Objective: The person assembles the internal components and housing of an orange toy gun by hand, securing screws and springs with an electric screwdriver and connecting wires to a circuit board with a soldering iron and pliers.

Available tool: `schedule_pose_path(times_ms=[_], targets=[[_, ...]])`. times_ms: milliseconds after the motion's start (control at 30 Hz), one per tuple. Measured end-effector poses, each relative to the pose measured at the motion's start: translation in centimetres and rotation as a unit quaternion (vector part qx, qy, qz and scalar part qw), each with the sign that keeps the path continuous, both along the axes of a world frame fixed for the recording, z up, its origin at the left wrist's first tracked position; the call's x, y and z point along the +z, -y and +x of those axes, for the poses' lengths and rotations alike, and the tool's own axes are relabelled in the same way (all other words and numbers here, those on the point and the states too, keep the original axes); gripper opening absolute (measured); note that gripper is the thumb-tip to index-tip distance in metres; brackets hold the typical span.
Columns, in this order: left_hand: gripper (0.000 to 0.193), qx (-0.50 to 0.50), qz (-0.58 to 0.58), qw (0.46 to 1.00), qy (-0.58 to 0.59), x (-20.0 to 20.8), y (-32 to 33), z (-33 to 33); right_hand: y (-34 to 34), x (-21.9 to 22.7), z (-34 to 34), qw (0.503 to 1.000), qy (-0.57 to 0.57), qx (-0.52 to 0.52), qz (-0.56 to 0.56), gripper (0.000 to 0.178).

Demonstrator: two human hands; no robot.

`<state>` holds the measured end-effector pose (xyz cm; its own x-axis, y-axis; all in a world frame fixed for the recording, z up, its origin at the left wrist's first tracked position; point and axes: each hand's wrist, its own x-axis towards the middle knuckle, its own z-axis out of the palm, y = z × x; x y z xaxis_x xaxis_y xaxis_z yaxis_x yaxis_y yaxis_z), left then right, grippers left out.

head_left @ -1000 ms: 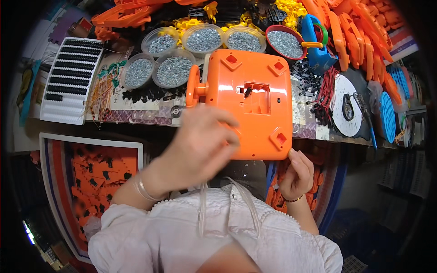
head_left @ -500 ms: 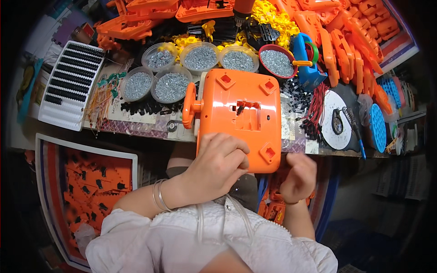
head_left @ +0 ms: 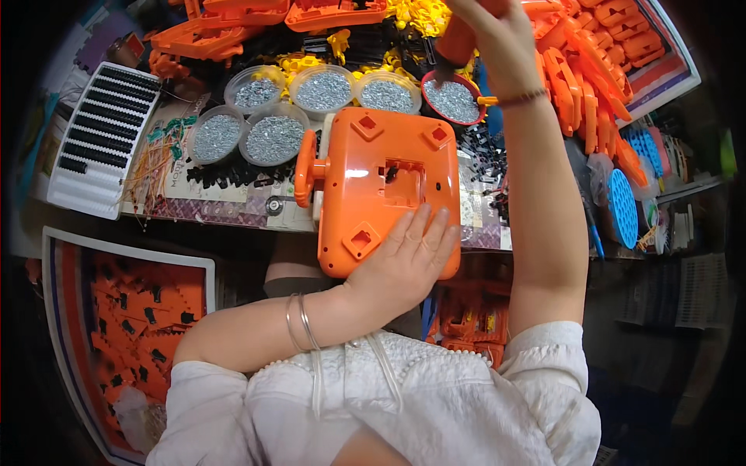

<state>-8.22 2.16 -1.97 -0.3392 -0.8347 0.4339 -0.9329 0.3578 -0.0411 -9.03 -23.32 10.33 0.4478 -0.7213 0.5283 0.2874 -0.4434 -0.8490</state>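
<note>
An orange plastic housing (head_left: 353, 175) lies face down in front of me, with a square recess, diamond-shaped pockets in its corners and an orange wheel-like part (head_left: 305, 169) at its left side. Across its lower right part my left hand (head_left: 408, 260) rests flat, fingers stretched out. My right hand (head_left: 503, 46) is raised to the far side of the bench, wrapped round an orange power screwdriver (head_left: 456, 45). The tool's dark, blurred lower end is over a red bowl (head_left: 458, 122) of small silvery screws.
Several clear tubs (head_left: 276, 159) of screws stand behind the housing. A white rack (head_left: 85, 186) of black parts lies at left. Orange shells (head_left: 579, 89) pile up at right, near a blue perforated disc (head_left: 622, 208). Below left sits a crate (head_left: 210, 279) of orange parts.
My right hand has gone from beside the housing up to the hanging screwdriver and grasped it, bringing it over the red bowl. My left hand has flattened and slid right on the housing.
</note>
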Motion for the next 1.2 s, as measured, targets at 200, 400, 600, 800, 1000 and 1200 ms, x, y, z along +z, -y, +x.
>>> schedule_pose_path(times_ms=[200,400,600,800,1000,1200], targets=[[0.051,0.003,-0.021,0.999,0.047,-0.1,-0.2,0.6,-11.1,-1.2,-10.9,0.988,-0.025,0.097,0.121,0.046],[0.052,-0.007,-0.038,0.999,0.026,-0.4,0.0,0.1,-18.0,-3.1,-14.8,0.999,0.036,0.024,0.028,0.067],[0.052,-0.001,-0.028,0.999,0.022,-0.4,-0.1,-0.2,-18.4,-6.0,-14.3,1.000,0.018,-0.015,-0.006,0.063],[0.051,-0.005,-0.028,0.999,0.034,0.0,0.3,0.1,-18.4,-5.9,-14.0,0.999,0.011,0.006,-0.039,0.061],[0.050,-0.066,0.068,0.991,-0.091,2.6,1.4,2.6,-17.6,-4.0,-13.6,1.000,0.006,0.004,0.025,0.064],[0.035,0.064,0.006,0.949,-0.309,4.5,7.6,12.2,-10.6,-3.2,-10.3,0.993,0.108,-0.046,-0.019,0.061]])
